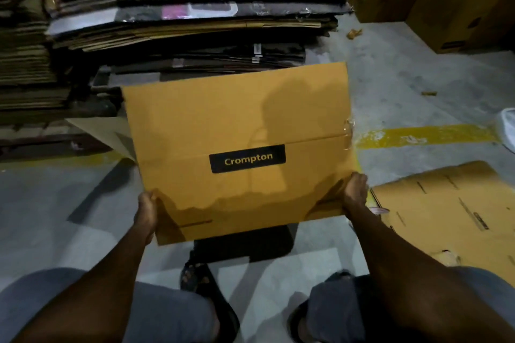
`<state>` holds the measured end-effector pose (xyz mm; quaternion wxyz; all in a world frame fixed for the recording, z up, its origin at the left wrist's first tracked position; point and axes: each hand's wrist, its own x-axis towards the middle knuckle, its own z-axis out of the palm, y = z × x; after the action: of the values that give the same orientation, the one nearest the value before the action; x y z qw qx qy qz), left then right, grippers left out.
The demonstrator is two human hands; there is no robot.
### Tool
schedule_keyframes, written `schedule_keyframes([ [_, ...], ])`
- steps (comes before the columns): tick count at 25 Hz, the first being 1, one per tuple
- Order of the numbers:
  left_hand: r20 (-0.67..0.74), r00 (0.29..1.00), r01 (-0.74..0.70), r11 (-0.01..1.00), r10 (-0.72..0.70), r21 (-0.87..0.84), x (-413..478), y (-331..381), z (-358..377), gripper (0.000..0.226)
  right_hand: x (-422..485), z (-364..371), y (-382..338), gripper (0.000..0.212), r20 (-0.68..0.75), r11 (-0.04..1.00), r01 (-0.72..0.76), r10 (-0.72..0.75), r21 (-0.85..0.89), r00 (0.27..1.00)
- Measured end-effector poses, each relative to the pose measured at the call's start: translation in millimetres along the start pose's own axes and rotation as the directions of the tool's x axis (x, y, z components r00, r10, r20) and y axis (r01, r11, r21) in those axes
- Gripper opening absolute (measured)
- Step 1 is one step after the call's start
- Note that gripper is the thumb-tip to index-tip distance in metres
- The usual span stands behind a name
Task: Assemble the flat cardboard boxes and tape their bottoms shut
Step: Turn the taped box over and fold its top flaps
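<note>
The floor (390, 69) was bare grey concrete, dimly lit, with a worn yellow painted line (446, 133) running across it at the right. Behind it rose a tall stack of flattened dark and brown cardboard sheets (181, 22), some with plastic film and printed panels. Large upright brown cartons (459, 3) stood in the far right corner. A flattened tan cardboard sheet (446, 209) lay on the floor at the near right, and small cardboard scraps (354, 33) lay further back.

The person stood over the floor and held a flat mustard-yellow cardboard box (237, 120) out in front, above the concrete and just before the stack. A black rectangular label (247, 158) reading "Crompton" sat across the fold line at its middle. A strip of crumpled clear tape (348, 131) clung to its right edge.

The left hand (146, 211) had its grip closed round the box's near left edge, fingers curled under the cardboard. The right hand (355, 192) clasped the near right corner in the same way, its grip wrapped over the edge. I could not tell how the fingertips lay beneath the card.

Both forearms were bare and reached forward, angled inward, the hands level with each other and as far apart as the box was wide. Below them showed grey shorts (83, 301) and dark sandals (195, 276) on the floor.
</note>
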<state>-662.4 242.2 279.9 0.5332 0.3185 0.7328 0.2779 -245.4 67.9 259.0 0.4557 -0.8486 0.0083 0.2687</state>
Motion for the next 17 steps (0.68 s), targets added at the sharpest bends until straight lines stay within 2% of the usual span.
schedule_keyframes([
  [2,0.03,1.0,0.0,0.993,0.003,-0.121,0,3,-2,0.06,4,-4,12,0.065,0.064,0.987,-0.149,0.145,0.067,0.987],
  [4,0.074,0.997,0.011,0.963,0.009,-0.269,0,10,-3,0.049,10,-8,11,0.069,0.107,0.955,-0.239,0.223,0.175,0.969],
  [6,0.092,0.996,0.02,0.911,0.02,-0.413,5,12,-3,0.04,7,-11,7,0.068,0.138,0.92,-0.255,0.223,0.297,0.965],
  [8,0.097,0.993,-0.01,0.874,0.065,-0.487,8,13,2,0.033,10,-9,8,0.061,0.111,0.903,-0.215,0.187,0.371,0.976],
  [11,0.069,0.997,-0.008,0.906,0.041,-0.423,17,2,9,0.033,11,-11,15,0.048,0.034,0.91,-0.206,0.208,0.36,0.977],
  [13,0.053,0.999,0.004,0.956,0.012,-0.294,26,0,5,0.042,9,-17,21,0.035,0.129,0.94,-0.215,0.186,0.264,0.974],
  [15,0.006,0.999,0.036,0.978,-0.036,-0.207,32,-5,-3,0.061,4,-18,22,0.04,0.244,0.936,-0.27,0.214,0.224,0.946],
  [17,-0.03,0.993,0.102,0.974,-0.11,-0.203,33,-12,-9,0.07,-3,-17,20,0.042,0.258,0.919,-0.307,0.243,0.247,0.935],
])
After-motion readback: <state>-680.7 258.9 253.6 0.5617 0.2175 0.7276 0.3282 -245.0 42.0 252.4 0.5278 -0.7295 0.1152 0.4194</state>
